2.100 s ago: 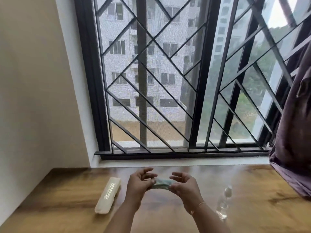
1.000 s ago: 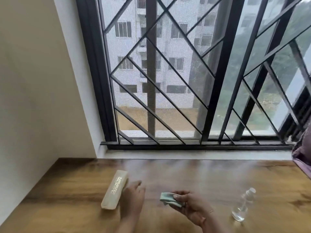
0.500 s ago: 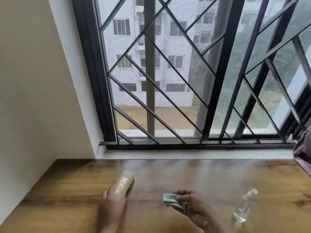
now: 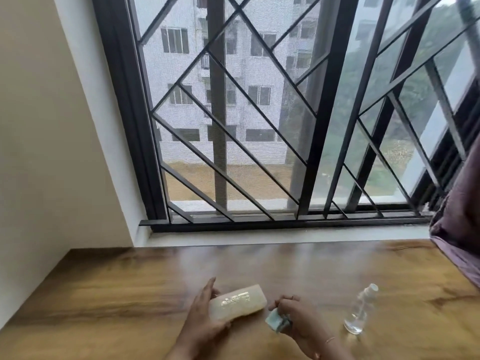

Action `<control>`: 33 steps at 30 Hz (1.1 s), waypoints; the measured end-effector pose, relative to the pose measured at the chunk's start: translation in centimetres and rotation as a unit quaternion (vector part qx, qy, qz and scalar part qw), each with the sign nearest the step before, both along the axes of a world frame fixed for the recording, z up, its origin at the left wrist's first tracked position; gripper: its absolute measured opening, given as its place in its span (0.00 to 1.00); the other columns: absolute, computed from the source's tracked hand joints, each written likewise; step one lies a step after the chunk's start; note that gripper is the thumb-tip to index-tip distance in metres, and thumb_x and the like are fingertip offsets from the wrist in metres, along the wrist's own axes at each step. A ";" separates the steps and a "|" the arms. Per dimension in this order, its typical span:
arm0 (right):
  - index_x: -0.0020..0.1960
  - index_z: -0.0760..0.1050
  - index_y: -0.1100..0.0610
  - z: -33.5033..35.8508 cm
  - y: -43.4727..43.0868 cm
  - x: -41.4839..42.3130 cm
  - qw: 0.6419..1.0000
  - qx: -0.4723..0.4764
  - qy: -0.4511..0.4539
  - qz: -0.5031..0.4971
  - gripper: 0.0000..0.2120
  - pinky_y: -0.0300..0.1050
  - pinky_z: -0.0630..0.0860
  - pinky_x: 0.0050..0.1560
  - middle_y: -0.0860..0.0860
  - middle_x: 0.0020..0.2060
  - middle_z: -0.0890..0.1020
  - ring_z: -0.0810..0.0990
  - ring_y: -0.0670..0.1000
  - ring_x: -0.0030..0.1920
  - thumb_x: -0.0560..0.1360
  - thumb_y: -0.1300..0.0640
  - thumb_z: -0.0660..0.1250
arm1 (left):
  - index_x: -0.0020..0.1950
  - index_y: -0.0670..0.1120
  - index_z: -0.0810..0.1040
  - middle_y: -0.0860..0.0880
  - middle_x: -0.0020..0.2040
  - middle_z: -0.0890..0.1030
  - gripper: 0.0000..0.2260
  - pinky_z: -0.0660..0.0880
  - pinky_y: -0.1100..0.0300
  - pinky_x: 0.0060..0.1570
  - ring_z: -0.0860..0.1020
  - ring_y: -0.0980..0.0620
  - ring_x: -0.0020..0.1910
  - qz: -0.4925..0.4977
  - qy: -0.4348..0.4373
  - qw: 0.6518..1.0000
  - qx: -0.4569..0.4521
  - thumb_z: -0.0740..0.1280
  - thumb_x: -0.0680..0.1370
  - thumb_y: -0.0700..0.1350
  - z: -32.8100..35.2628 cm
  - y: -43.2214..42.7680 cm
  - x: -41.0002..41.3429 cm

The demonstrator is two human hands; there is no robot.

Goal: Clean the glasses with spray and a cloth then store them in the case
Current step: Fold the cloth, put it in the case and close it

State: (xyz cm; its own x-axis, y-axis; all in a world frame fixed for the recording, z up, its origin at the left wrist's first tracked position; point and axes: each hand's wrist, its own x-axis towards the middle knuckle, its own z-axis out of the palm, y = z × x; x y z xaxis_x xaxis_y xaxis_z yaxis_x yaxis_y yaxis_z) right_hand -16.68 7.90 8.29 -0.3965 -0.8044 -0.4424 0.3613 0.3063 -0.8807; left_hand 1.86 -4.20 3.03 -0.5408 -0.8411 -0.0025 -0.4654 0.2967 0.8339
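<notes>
While my left hand [image 4: 201, 317] grips the closed case [image 4: 237, 305] above the wooden surface [image 4: 104, 307], likely to open it, my right hand [image 4: 296, 320] pinches the folded cloth [image 4: 275, 320]; no glasses visible.

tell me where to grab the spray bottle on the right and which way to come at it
Grip the spray bottle around its clear body, below the white cap. It stands on the wooden table, appearing to lean with the wide lens. Come from its left with the right hand, once that sets down the cloth it holds.
</notes>
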 end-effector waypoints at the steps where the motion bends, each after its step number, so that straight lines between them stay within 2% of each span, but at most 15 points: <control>1: 0.27 0.78 0.61 0.2 0.0 0.4 1.000 -0.001 0.017 0.006 0.05 0.37 0.69 0.23 0.57 0.25 0.74 0.72 0.52 0.23 0.60 0.65 0.65 | 0.72 0.46 0.58 0.48 0.56 0.74 0.47 0.45 0.88 0.50 0.67 0.62 0.55 0.011 0.007 1.000 0.002 0.78 0.58 0.50 -0.3 -0.1 0.1; 2: 0.30 0.78 0.60 0.2 -0.1 0.9 0.999 0.001 0.049 0.014 0.01 0.37 0.69 0.23 0.54 0.24 0.73 0.73 0.50 0.23 0.60 0.63 0.70 | 0.73 0.46 0.57 0.48 0.54 0.75 0.49 0.47 0.87 0.51 0.64 0.62 0.56 0.022 0.013 1.000 0.005 0.78 0.58 0.51 -0.7 -0.2 0.3; 4: 0.32 0.79 0.54 -0.3 -0.4 1.5 0.977 0.005 0.208 0.035 0.06 0.37 0.71 0.28 0.47 0.22 0.74 0.73 0.45 0.25 0.58 0.58 0.76 | 0.74 0.48 0.55 0.50 0.53 0.76 0.52 0.55 0.82 0.52 0.64 0.62 0.57 0.028 0.020 0.999 0.001 0.76 0.55 0.56 -1.2 -0.3 0.6; 6: 0.40 0.80 0.47 -1.2 -1.3 2.2 0.903 -0.011 0.420 0.086 0.11 0.39 0.73 0.36 0.45 0.24 0.75 0.74 0.43 0.29 0.57 0.52 0.72 | 0.73 0.50 0.49 0.52 0.52 0.76 0.55 0.58 0.81 0.50 0.68 0.59 0.56 0.035 0.021 0.999 0.009 0.73 0.53 0.59 -1.4 -0.2 0.9; 8: 0.52 0.78 0.47 -2.2 -2.3 2.9 0.797 -0.017 0.583 0.157 0.20 0.42 0.75 0.43 0.46 0.36 0.79 0.79 0.48 0.39 0.60 0.52 0.68 | 0.74 0.47 0.45 0.54 0.51 0.76 0.57 0.58 0.84 0.49 0.69 0.66 0.54 0.038 0.031 0.999 0.011 0.71 0.53 0.58 -1.2 -0.3 1.1; 10: 0.50 0.77 0.47 -3.0 -3.2 3.6 0.694 -0.013 0.693 0.194 0.23 0.41 0.76 0.33 0.45 0.36 0.79 0.80 0.50 0.36 0.54 0.49 0.69 | 0.73 0.44 0.43 0.59 0.48 0.77 0.57 0.58 0.85 0.48 0.66 0.77 0.52 0.033 0.045 0.998 0.000 0.70 0.53 0.58 -1.2 -0.4 1.2; 11: 0.45 0.79 0.47 -2.8 -3.4 4.0 0.661 0.018 0.717 0.221 0.24 0.37 0.74 0.26 0.44 0.32 0.78 0.79 0.48 0.31 0.48 0.47 0.71 | 0.72 0.44 0.42 0.61 0.45 0.78 0.56 0.59 0.84 0.47 0.65 0.80 0.51 0.031 0.047 0.998 -0.004 0.69 0.52 0.57 -1.1 -0.4 1.3; 13: 0.38 0.80 0.48 -2.3 -4.1 4.6 0.618 0.052 0.746 0.244 0.25 0.34 0.69 0.21 0.45 0.26 0.77 0.77 0.44 0.26 0.41 0.46 0.72 | 0.72 0.45 0.42 0.62 0.48 0.78 0.56 0.62 0.82 0.47 0.69 0.76 0.51 0.030 0.054 0.998 -0.003 0.70 0.53 0.56 -1.5 -0.6 1.5; 18: 0.34 0.77 0.51 -2.5 -5.1 4.8 0.574 0.075 0.763 0.287 0.16 0.37 0.71 0.21 0.49 0.26 0.78 0.78 0.49 0.26 0.47 0.53 0.75 | 0.72 0.52 0.39 0.66 0.53 0.74 0.57 0.71 0.74 0.47 0.76 0.65 0.48 0.022 0.074 0.997 -0.002 0.74 0.54 0.53 -2.1 -1.1 1.8; 19: 0.35 0.76 0.53 -2.3 -5.2 4.7 0.563 0.071 0.768 0.297 0.14 0.39 0.73 0.24 0.50 0.28 0.79 0.79 0.51 0.28 0.51 0.54 0.74 | 0.72 0.54 0.39 0.62 0.51 0.76 0.57 0.73 0.71 0.47 0.77 0.63 0.47 0.022 0.082 0.996 0.002 0.75 0.55 0.50 -1.9 -1.1 1.7; 21: 0.45 0.75 0.59 -1.6 -5.5 4.6 0.565 0.061 0.761 0.314 0.11 0.48 0.76 0.39 0.58 0.41 0.80 0.79 0.59 0.41 0.64 0.59 0.68 | 0.72 0.57 0.41 0.54 0.47 0.79 0.57 0.76 0.66 0.46 0.78 0.62 0.46 0.024 0.100 0.994 0.024 0.76 0.56 0.43 -1.6 -1.0 1.6; 24: 0.53 0.72 0.64 -0.7 -6.1 4.2 0.564 0.050 0.751 0.341 0.13 0.55 0.73 0.48 0.63 0.51 0.77 0.76 0.64 0.51 0.70 0.63 0.61 | 0.71 0.58 0.40 0.51 0.51 0.77 0.56 0.75 0.71 0.44 0.77 0.63 0.47 0.027 0.109 0.993 0.048 0.75 0.57 0.36 -1.6 -1.0 1.3; 26: 0.52 0.73 0.66 0.1 -6.4 4.3 0.550 0.053 0.749 0.366 0.12 0.56 0.73 0.49 0.64 0.51 0.77 0.75 0.64 0.51 0.70 0.65 0.60 | 0.71 0.58 0.39 0.51 0.52 0.76 0.57 0.73 0.73 0.45 0.77 0.64 0.48 0.029 0.110 0.992 0.059 0.75 0.56 0.37 -1.7 -1.3 1.3; 30: 0.51 0.74 0.68 0.6 -6.8 4.5 0.508 0.050 0.761 0.400 0.11 0.55 0.72 0.46 0.65 0.50 0.77 0.75 0.65 0.50 0.71 0.67 0.59 | 0.71 0.58 0.38 0.51 0.52 0.76 0.58 0.74 0.68 0.49 0.77 0.62 0.48 0.019 0.111 0.991 0.073 0.73 0.52 0.46 -1.9 -1.9 1.5; 33: 0.50 0.75 0.68 0.6 -7.3 4.5 0.489 0.063 0.765 0.414 0.10 0.54 0.72 0.44 0.65 0.49 0.78 0.77 0.65 0.49 0.70 0.66 0.61 | 0.71 0.58 0.36 0.52 0.52 0.76 0.58 0.74 0.70 0.48 0.77 0.63 0.48 0.020 0.109 0.991 0.078 0.73 0.52 0.46 -1.9 -2.1 1.6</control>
State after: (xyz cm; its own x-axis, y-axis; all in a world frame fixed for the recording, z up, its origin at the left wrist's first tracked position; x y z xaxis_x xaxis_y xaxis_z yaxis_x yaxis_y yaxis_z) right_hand -12.17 0.56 8.88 0.0971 -0.9740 -0.2048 -0.9852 -0.1232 0.1190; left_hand 3.42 -6.28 1.17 -0.5088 -0.8606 -0.0210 -0.2775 0.1409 0.9503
